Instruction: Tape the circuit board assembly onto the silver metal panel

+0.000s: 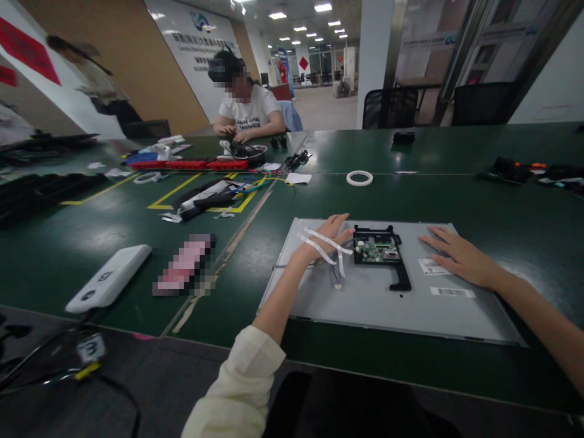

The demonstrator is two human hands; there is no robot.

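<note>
A flat grey display panel (365, 310) lies back side up on the green table before me. On it sits a black plastic bracket (402, 277) around a green circuit board (378, 249). My left hand (326, 236) rests at the panel's left part, fingers stretched out, close to the bracket's left side. White strips (319, 249) cross over that hand, and grey cables (336, 277) show beneath them. Flat on the panel's right part, my right hand (463, 255) has its fingers spread beside a white label (433, 266). Neither hand grips anything that I can see.
Left of the panel lie a phone (185, 264) and a white power bank (109, 277) with a cable. Beyond are a white tape roll (359, 177) and a black device (207, 198) with wires. A co-worker (250, 109) sits across the table, handling dark parts.
</note>
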